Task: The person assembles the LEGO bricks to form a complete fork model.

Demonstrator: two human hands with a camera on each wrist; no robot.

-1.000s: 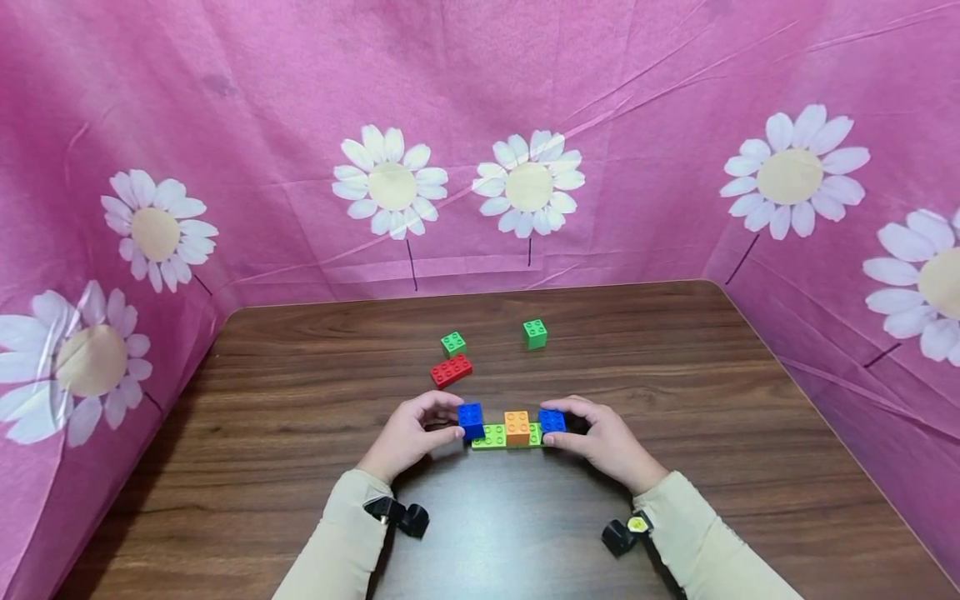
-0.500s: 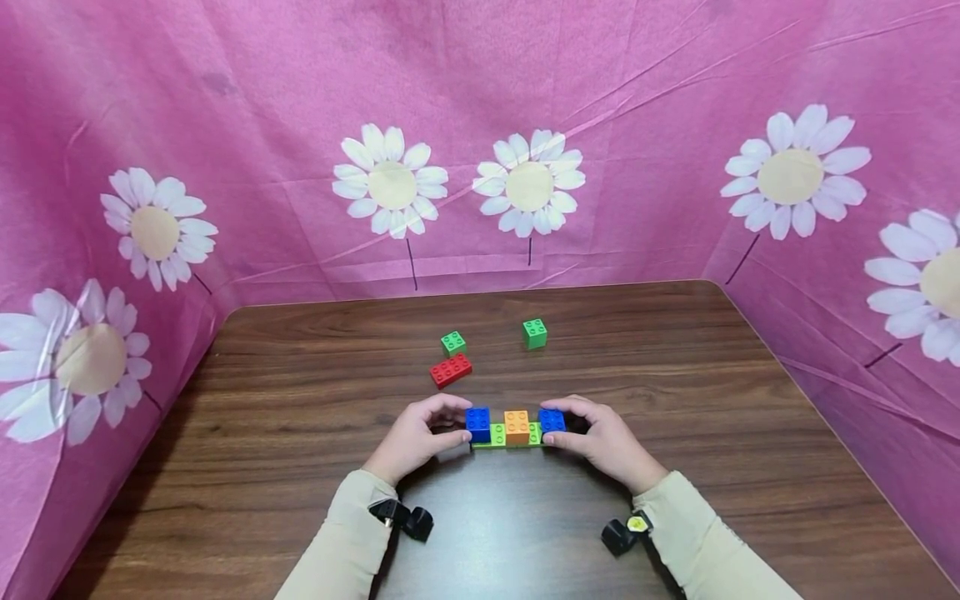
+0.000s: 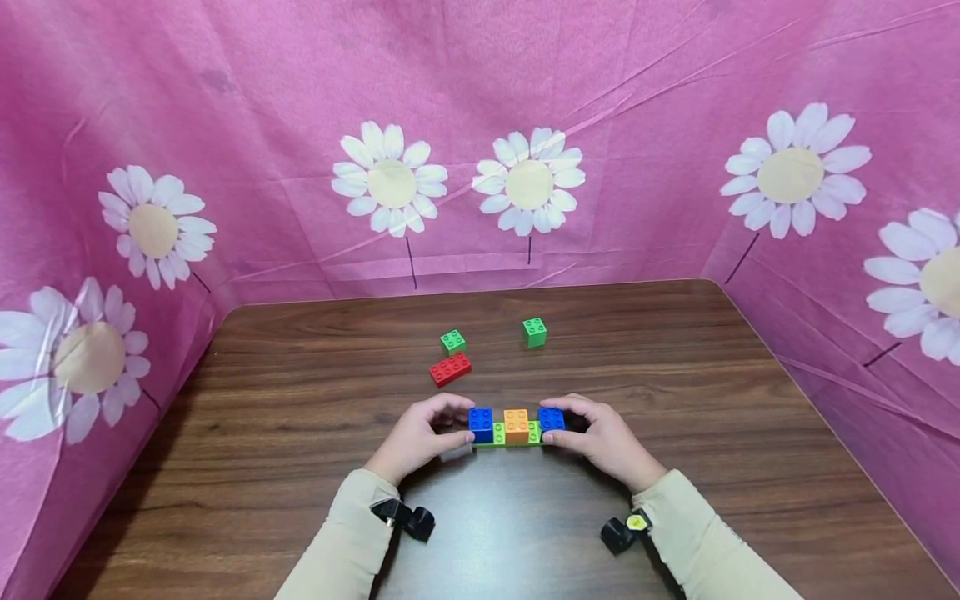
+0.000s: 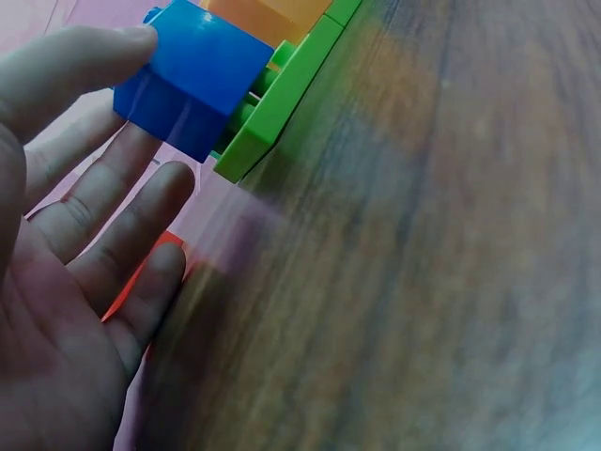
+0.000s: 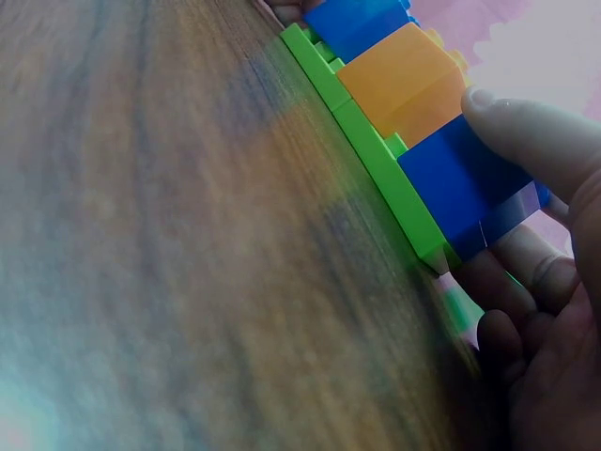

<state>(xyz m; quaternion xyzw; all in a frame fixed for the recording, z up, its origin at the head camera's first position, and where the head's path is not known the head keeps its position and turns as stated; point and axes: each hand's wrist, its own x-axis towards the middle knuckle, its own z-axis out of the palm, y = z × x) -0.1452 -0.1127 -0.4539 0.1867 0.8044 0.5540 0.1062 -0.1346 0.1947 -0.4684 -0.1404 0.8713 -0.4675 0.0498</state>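
Observation:
A long lime-green plate [image 3: 498,434] lies on the table with an orange brick [image 3: 516,426] at its middle. My left hand [image 3: 418,432] pinches a blue brick [image 3: 480,425] between thumb and fingers over the plate's left end. In the left wrist view this blue brick [image 4: 202,70] sits tilted, and green studs show under its edge. At the right end, my right hand [image 3: 609,437] pinches a second blue brick [image 3: 551,419], which sits flat against the plate in the right wrist view. Both hands' farther fingers are partly hidden by the bricks.
Beyond the left hand lies a red brick [image 3: 450,369], with a small green brick [image 3: 452,342] just behind it. A taller green brick [image 3: 534,332] stands farther right. Pink cloth [image 3: 465,267] with daisies borders the wooden table [image 3: 712,400] at the back and sides.
My left hand has carried its blue brick a little to the right, from beyond the plate's left end to over it. The right hand stays in place on its brick.

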